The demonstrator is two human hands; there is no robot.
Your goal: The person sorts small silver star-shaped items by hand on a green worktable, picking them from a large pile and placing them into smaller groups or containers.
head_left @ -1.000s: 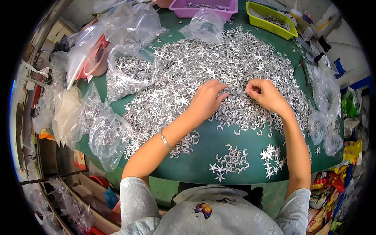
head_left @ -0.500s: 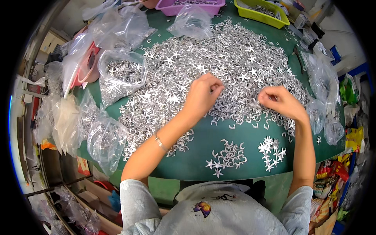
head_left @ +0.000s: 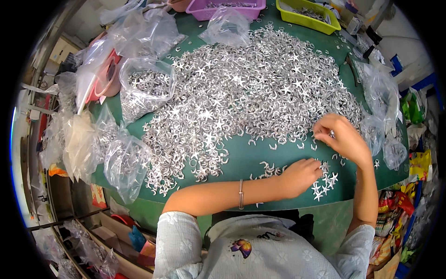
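A broad heap of small silvery metal pieces [head_left: 260, 79], mostly crescents and rings with stars among them, covers much of the green table [head_left: 241, 153]. My left hand [head_left: 301, 176] reaches across the near side, fingers pressed together at a small group of star pieces [head_left: 326, 182]. Whatever lies between its fingertips is hidden. At the heap's near right edge, my right hand [head_left: 341, 138] has its fingers curled toward the thumb; I cannot make out what they hold. My left hand and forearm partly cover a small group of crescent pieces [head_left: 267, 171].
Clear plastic bags of metal pieces [head_left: 145, 88] stand left of the heap, beside a pink container [head_left: 108, 79]. A purple basket [head_left: 197, 10] and a yellow-green basket [head_left: 302, 21] sit at the far edge. More clear bags [head_left: 378, 97] lie along the right edge.
My left hand has left the middle of the heap, moving right and nearer to the star group. My right hand has shifted slightly right and toward me.
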